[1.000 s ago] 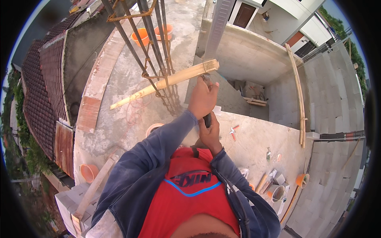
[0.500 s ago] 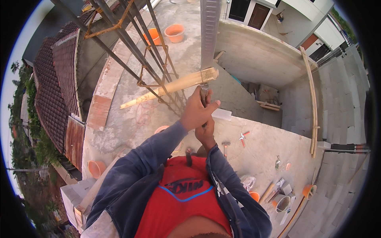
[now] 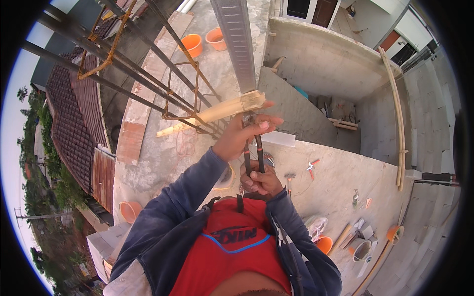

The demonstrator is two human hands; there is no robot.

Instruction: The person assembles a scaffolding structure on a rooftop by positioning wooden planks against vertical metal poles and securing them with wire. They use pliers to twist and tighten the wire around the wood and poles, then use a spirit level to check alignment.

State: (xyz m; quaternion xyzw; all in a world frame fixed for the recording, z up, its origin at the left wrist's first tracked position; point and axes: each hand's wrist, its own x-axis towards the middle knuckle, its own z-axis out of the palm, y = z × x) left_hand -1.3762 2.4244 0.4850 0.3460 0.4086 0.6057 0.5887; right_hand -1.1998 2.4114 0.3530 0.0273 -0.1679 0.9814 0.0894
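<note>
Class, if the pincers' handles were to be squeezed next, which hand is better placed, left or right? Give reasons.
Probably the right hand: it holds the lower ends of the handles of the pincers. The left hand is higher, by their head, near the piece of wood.

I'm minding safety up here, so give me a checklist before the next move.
1. Right hand on the pincers: ok, at the handles.
2. Left hand clear of the pincers' head: not ok, right beside it.
3. Handles closed together: not ok, spread apart.
4. Wood firmly fixed: cannot tell.
5. Hammer out of the hands: ok, lying on the slab.
</note>
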